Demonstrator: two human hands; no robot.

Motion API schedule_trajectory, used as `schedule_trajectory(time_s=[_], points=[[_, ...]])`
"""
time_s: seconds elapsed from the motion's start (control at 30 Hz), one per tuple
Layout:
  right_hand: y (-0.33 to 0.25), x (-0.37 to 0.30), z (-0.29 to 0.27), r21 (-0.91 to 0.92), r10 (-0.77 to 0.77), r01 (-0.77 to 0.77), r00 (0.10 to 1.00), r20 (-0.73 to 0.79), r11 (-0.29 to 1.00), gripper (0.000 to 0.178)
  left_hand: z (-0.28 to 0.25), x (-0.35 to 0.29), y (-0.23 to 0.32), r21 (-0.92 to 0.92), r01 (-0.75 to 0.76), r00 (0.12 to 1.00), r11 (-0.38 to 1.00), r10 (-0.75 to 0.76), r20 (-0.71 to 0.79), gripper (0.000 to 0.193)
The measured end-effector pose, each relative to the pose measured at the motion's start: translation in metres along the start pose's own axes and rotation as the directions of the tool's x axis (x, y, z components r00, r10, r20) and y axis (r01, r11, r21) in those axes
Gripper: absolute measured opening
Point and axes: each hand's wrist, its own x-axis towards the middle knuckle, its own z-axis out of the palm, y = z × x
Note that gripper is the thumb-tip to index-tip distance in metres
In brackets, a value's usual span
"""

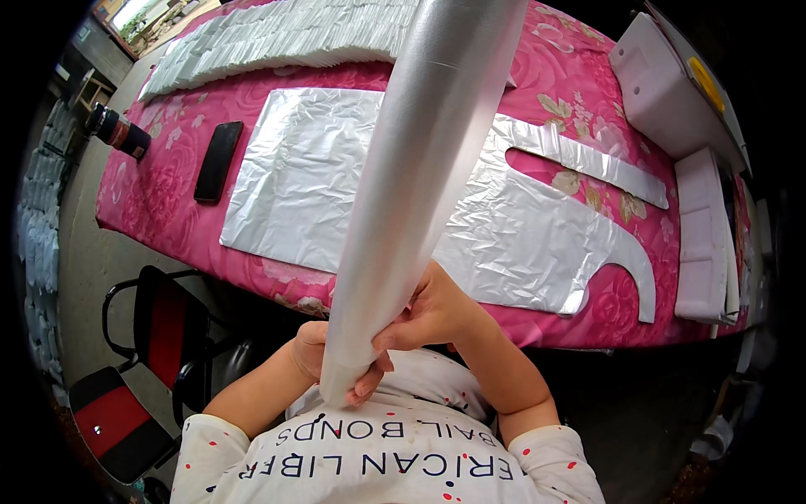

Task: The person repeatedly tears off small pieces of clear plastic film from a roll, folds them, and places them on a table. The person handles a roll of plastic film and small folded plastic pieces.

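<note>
A long, pale, translucent roll of plastic film (411,185) rises from close to my chest, across the table and out past the top edge. My left hand (312,347) closes round its lower end from the left, fingers partly hidden behind it. From the right, my right hand (432,312) grips the roll slightly higher, the thumb pressed on its side. Beyond it, a large silvery plastic carrier bag (302,181) with two loop-like handle strips lies flat on the table. The roll covers the bag's middle.
A pink floral cloth (176,189) covers the table. On it are a black phone (218,162), a dark bottle (119,130) and a long row of folded white bags (277,42). White foam boxes (701,235) stand at the right. Black-and-red chairs (168,328) are at lower left.
</note>
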Motion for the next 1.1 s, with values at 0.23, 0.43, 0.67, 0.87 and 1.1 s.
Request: schedule_trajectory(time_s=[0.23,0.43,0.67,0.87,1.1], points=[[0.013,-0.012,-0.006,-0.396,0.212,-0.380,0.889,-0.406,0.836,0.029,0.013,0.012,0.025,0.876,0.089,0.669,0.475,0.623,-0.405,0.072],[0.008,-0.019,-0.005,-0.471,0.355,-0.581,0.799,-0.485,0.664,0.034,0.008,-0.005,0.023,0.692,0.452,0.505,0.563,0.477,-0.719,0.042],[0.002,-0.020,0.005,-0.961,-0.393,-0.109,0.896,-0.206,0.254,0.022,0.014,-0.026,0.012,0.499,0.659,0.337,0.563,0.372,-0.865,0.032],[0.056,-0.008,-0.008,-0.955,-0.025,0.193,0.981,0.192,0.226,0.023,0.010,-0.034,0.004,0.519,0.716,0.369,0.466,0.379,-0.849,0.030],[0.015,0.001,-0.095,-0.993,-0.175,0.065,0.981,0.081,-0.098,0.020,0.014,-0.038,0.004,0.510,0.728,0.356,0.457,0.384,-0.852,0.034]])
